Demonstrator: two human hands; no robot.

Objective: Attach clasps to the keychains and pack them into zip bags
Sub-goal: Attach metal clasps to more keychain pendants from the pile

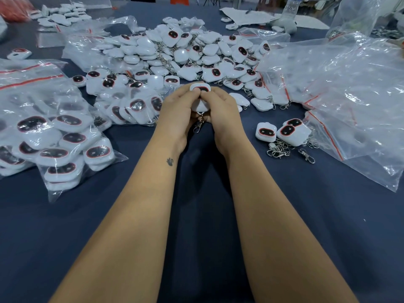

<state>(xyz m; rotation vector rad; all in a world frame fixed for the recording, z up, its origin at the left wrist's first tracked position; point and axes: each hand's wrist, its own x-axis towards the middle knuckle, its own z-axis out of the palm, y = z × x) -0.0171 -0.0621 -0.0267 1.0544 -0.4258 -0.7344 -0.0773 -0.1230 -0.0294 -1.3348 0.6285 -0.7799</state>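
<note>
Both hands meet over the middle of the dark blue table [201, 215]. My left hand [178, 112] and my right hand [220, 112] together hold a white keychain [200, 104] with a dark red-rimmed face, thumbs pressed on its top. A metal clasp [199, 125] hangs from its lower end between my wrists. Behind the hands lies a big heap of the same white keychains [175, 53]. Two more keychains [282, 132] sit at the right with loose clasps [282, 150] beside them.
Filled zip bags [54, 138] lie at the left and just left of my hands. A pile of empty clear zip bags [349, 88] fills the right side. A plastic bottle [289, 9] and papers [247, 16] stand at the far edge.
</note>
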